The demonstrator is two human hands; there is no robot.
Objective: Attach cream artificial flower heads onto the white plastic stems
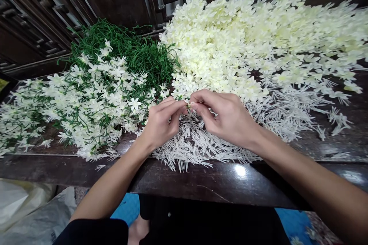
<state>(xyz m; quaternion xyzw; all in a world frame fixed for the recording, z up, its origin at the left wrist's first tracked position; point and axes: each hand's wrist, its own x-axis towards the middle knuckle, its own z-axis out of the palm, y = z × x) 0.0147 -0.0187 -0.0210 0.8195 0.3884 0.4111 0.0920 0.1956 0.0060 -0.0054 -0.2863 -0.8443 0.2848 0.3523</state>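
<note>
- Our left hand (163, 118) and right hand (225, 116) pinch a tiny flower piece (189, 105) between their meeting fingertips, probably because so small a part needs a fine grip.
- Piles seem sorted by kind for easy reach: white spikes (198, 153) beneath and beside our hands, loose petals (218, 42) beyond the right hand, green stems (115, 44) beyond the left, flower sprigs (89, 95) left of it.
- We cannot make out the piece's shape, as our fingers cover most of it.
- Our hands hide some spikes; the sprigs run out of view at far left, the petals at far right.
</note>
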